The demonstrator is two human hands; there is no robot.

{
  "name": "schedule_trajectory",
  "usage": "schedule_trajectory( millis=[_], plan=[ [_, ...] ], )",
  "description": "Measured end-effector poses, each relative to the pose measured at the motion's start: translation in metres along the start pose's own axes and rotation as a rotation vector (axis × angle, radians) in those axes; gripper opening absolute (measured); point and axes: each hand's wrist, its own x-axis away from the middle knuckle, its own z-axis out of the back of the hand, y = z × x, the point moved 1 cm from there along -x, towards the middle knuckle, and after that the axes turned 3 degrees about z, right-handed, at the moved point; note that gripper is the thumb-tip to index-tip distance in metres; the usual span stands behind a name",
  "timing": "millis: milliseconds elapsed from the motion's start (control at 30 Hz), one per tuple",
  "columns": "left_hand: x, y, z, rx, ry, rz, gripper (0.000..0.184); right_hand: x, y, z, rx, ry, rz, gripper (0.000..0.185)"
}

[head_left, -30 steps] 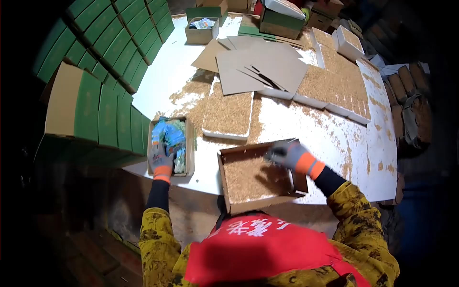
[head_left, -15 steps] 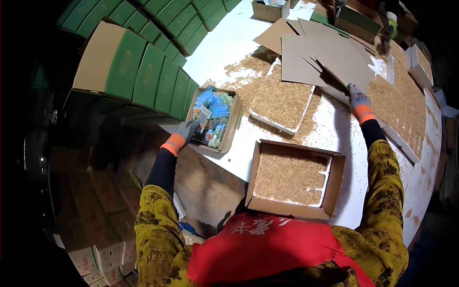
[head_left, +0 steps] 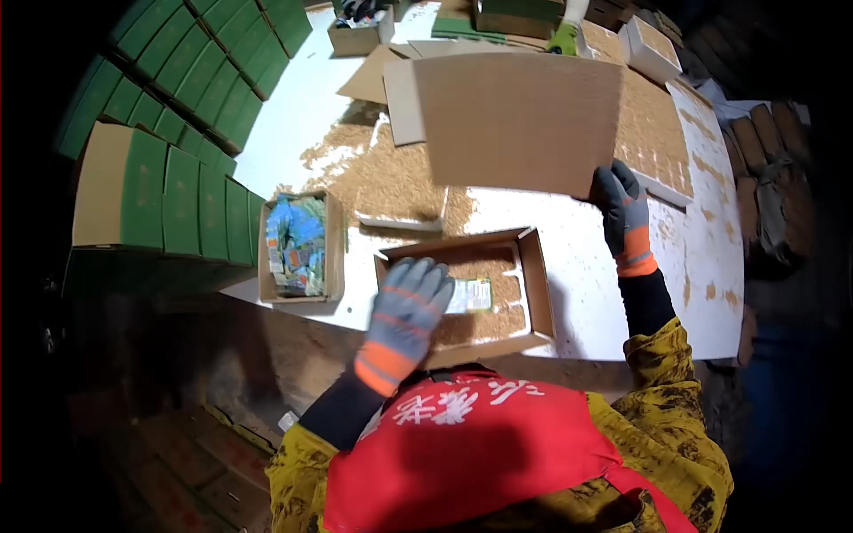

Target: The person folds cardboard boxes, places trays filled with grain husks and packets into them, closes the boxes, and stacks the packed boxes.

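Observation:
My left hand (head_left: 410, 302), in a grey and orange glove, is over the left side of an open cardboard box (head_left: 537, 282). Its fingers are stretched out, palm down; the thumb is hidden. Right beside them a small printed packet (head_left: 473, 296) lies on the tan crumbly filling (head_left: 475, 330) of a white tray inside the box, partly covered by the hand. My right hand (head_left: 620, 209), gloved alike, grips the lower right corner of a flat cardboard sheet (head_left: 520, 124), raised and tilted above the table.
A carton of blue and green packets (head_left: 298, 244) stands at left, near stacked green boxes (head_left: 147, 191). Behind the box lies another filled tray (head_left: 400, 191); more filled trays (head_left: 657, 133) are at right. A co-worker's gloved hand (head_left: 562, 38) shows at the far edge of the white table (head_left: 613, 302).
My left hand has moved from the packet carton to the box, where a packet now lies. My right hand has lifted a cardboard sheet off the pile. The view has shifted rightward.

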Motion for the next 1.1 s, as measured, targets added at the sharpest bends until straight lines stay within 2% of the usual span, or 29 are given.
schedule_trajectory(
  millis=[33, 67, 100, 133, 167, 233, 267, 300, 367, 400, 433, 500, 567, 600, 633, 667, 700, 733, 767, 800, 833, 867, 900, 933, 967, 1000, 1067, 1100],
  plan=[
    [0.004, 0.014, -0.017, -0.135, -0.144, -0.033, 0.041, 0.016, -0.015, -0.002, -0.036, -0.047, -0.063, 0.03],
    [0.016, 0.017, -0.022, -0.058, -0.233, 0.064, 0.043, 0.036, -0.02, -0.003, -0.202, -0.044, -0.22, 0.03],
    [0.023, 0.02, -0.016, 0.013, -0.322, 0.157, 0.045, 0.054, -0.019, 0.001, -0.136, -0.037, -0.277, 0.03],
    [0.038, 0.016, -0.007, 0.077, -0.186, 0.226, 0.05, 0.076, -0.011, 0.004, -0.054, -0.002, -0.312, 0.03],
    [0.047, 0.012, 0.001, 0.176, 0.036, 0.291, 0.053, 0.101, -0.003, 0.007, 0.03, 0.034, -0.346, 0.031],
    [0.059, 0.007, -0.002, 0.386, 0.368, 0.499, 0.055, 0.144, -0.005, -0.006, 0.167, -0.012, -0.222, 0.038],
    [0.06, 0.011, 0.0, 0.355, 0.352, 0.528, 0.061, 0.161, -0.014, -0.019, 0.207, -0.039, -0.29, 0.046],
    [0.061, 0.013, -0.007, 0.439, 0.349, 0.587, 0.066, 0.172, -0.02, -0.026, 0.376, -0.125, -0.393, 0.048],
    [0.056, 0.015, -0.033, 0.607, 0.351, 0.699, 0.077, 0.182, -0.004, -0.024, 0.948, -0.328, 0.07, 0.047],
    [0.054, 0.016, -0.043, 0.626, 0.305, 0.736, 0.08, 0.177, -0.015, -0.031, 0.996, -0.431, -0.086, 0.041],
    [0.056, 0.016, -0.055, 0.697, 0.295, 0.759, 0.082, 0.169, -0.019, -0.039, 1.197, -0.535, -0.017, 0.031],
    [0.057, 0.015, -0.071, 0.803, 0.363, 0.796, 0.074, 0.154, -0.01, -0.057, 1.175, -0.52, 0.244, 0.027],
    [0.065, 0.003, -0.088, 0.787, 0.313, 0.72, 0.065, 0.143, 0.021, -0.076, 1.008, -0.914, 0.229, 0.027],
    [0.064, -0.001, -0.085, 1.201, 0.335, 0.801, 0.061, 0.138, 0.038, -0.089, 1.044, -1.166, 0.054, 0.026],
    [0.063, -0.003, -0.081, 1.598, 0.401, 0.911, 0.057, 0.135, 0.044, -0.091, 1.066, -1.143, 0.001, 0.026],
    [0.065, -0.009, -0.069, 1.547, 0.366, 0.806, 0.054, 0.131, 0.044, -0.082, 0.905, -0.985, 0.042, 0.029],
    [0.065, -0.013, -0.053, 1.326, 0.303, 0.634, 0.051, 0.122, 0.028, -0.072, 0.74, -0.84, 0.086, 0.033],
    [0.066, -0.018, -0.036, 1.104, 0.283, 0.47, 0.049, 0.115, 0.014, -0.058, 0.432, -0.61, 0.019, 0.04],
    [0.072, -0.019, -0.045, 1.228, 0.246, 0.485, 0.05, 0.109, 0.009, -0.041, 0.379, -0.404, -0.009, 0.044],
    [0.079, -0.02, -0.059, 1.35, 0.211, 0.498, 0.052, 0.102, 0.024, -0.022, 0.234, -0.295, -0.073, 0.045],
    [0.082, -0.022, -0.092, 1.644, 0.081, 0.672, 0.056, 0.099, 0.046, -0.009, 0.09, -0.186, -0.139, 0.047],
    [0.085, -0.023, -0.125, 1.915, -0.011, 0.904, 0.06, 0.108, 0.072, -0.008, -0.003, -0.261, -0.411, 0.05],
    [0.08, -0.014, -0.129, 1.447, -0.123, 0.997, 0.068, 0.125, 0.106, -0.01, -0.099, -0.334, -0.682, 0.055],
    [0.085, -0.014, -0.154, 1.277, -0.141, 0.977, 0.068, 0.145, 0.159, -0.021, 0.096, -0.471, -0.585, 0.067],
    [0.085, -0.014, -0.158, 1.261, -0.145, 0.994, 0.07, 0.136, 0.088, -0.052, 0.558, -0.51, -0.496, 0.077],
    [0.085, -0.014, -0.162, 1.246, -0.148, 1.012, 0.071, 0.141, 0.106, -0.053, 0.449, -0.478, -0.496, 0.074],
    [0.062, -0.001, -0.12, 1.523, -0.089, 1.123, 0.076, 0.143, 0.125, -0.046, 0.268, -0.446, -0.534, 0.068],
    [0.067, 0.002, -0.125, 1.595, -0.037, 1.121, 0.081, 0.144, 0.124, -0.041, 0.19, -0.439, -0.578, 0.065]
  ],
)
